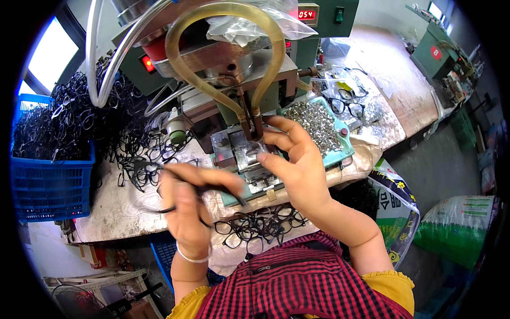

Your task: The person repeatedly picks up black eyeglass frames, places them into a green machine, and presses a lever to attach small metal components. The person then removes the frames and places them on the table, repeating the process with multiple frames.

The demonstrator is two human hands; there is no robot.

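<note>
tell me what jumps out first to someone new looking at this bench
First the looping amber tube arching over the small machine at top centre, with the right hand at its metal fixture. Then the left hand gripping a black eyeglass frame, and the blue crate heaped with black frames at far left.

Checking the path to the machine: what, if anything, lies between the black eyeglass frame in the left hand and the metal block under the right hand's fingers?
Nothing visible; the gap between eyeglass frame and metal block looks open.
</note>
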